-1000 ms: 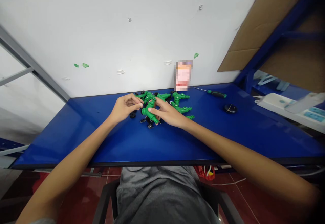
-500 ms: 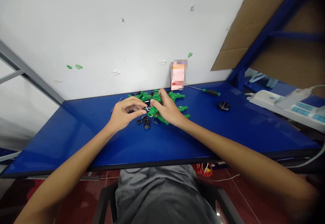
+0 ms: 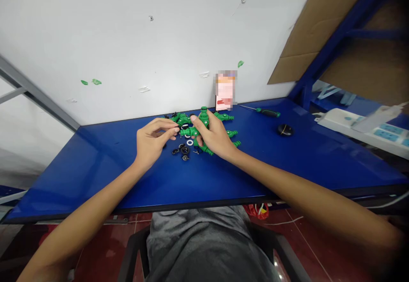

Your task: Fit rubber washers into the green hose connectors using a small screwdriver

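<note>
My right hand is wrapped round a green plastic hose connector with branching ribbed ends. One end points left and another stands upward beside my thumb. My left hand is pinched shut at the tip of the left-pointing end. A small dark part shows between its fingertips, too small to name. Under and behind my hands lie more green connectors, black rings and a white washer. My right hand partly covers the pile.
A screwdriver with a green and black handle lies at the back right of the blue table. Near it sits a round black object. A blurred pinkish card leans on the wall. A white power strip stands at right.
The connector has turned, so its open end now points left instead of toward me. My left fingers have closed together and come up to that end. The view has shifted slightly.
</note>
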The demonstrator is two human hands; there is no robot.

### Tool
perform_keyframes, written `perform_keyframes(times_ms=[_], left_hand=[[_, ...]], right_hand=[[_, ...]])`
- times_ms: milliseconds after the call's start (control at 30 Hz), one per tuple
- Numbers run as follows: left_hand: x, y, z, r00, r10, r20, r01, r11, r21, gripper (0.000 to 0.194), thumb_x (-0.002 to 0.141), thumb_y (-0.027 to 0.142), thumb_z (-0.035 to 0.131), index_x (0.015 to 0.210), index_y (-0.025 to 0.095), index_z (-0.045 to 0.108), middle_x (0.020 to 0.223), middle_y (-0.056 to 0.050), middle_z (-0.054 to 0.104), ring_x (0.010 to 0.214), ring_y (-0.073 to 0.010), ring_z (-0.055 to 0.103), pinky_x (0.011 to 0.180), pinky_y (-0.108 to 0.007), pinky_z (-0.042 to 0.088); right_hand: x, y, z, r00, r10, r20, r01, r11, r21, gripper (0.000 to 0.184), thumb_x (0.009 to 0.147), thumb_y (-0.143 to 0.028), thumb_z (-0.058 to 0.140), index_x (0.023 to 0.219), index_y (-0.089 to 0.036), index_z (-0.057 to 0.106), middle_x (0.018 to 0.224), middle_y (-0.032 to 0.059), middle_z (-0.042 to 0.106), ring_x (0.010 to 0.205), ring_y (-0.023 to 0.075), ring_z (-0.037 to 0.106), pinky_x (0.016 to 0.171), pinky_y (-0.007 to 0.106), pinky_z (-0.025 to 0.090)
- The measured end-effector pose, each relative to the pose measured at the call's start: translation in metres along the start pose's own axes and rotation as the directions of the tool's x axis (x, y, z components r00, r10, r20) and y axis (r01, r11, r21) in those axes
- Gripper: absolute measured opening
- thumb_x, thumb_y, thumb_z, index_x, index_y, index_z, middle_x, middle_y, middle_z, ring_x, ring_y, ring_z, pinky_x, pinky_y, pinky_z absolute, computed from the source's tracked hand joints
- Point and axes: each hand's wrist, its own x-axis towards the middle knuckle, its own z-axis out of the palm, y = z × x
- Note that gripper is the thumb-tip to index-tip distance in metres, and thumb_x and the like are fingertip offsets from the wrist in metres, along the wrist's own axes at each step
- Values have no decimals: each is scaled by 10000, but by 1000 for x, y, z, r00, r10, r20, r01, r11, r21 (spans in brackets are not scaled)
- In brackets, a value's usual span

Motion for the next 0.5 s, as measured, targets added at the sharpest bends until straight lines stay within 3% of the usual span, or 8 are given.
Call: perform_keyframes(times_ms=[100, 267, 500], left_hand=[[2, -1, -4, 997, -57, 47, 58, 998, -6, 259, 822, 450, 959, 901, 214, 885, 923, -50, 840, 720, -165, 779, 728, -351, 727], [0, 4, -3, 994, -86, 66, 84, 996, 26, 258, 864, 453, 923, 952, 211, 900, 905, -58, 856, 730, -191, 809, 761, -369, 733], [-5, 7, 1, 998, -18, 63, 13, 996, 84, 261, 924, 454, 865, 988, 203, 904, 993, -72, 869, 743, -189, 822, 743, -354, 742]], right_hand=[[2, 5, 1, 1000, -2, 14, 2, 999, 47, 669, 969, -804, 636, 1355, -264, 546, 769, 17, 578, 662, 239, 610, 584, 363, 476], [5, 11, 2, 1000, -6, -26, 7, 999, 48, 650, 968, -773, 661, 1355, -260, 556, 855, 54, 601, 850, 281, 636, 660, 387, 532], [3, 7, 2, 997, -16, -76, 18, 1000, 22, 510, 992, -764, 633, 1093, -273, 540, 841, 31, 593, 736, 228, 599, 701, 419, 559]])
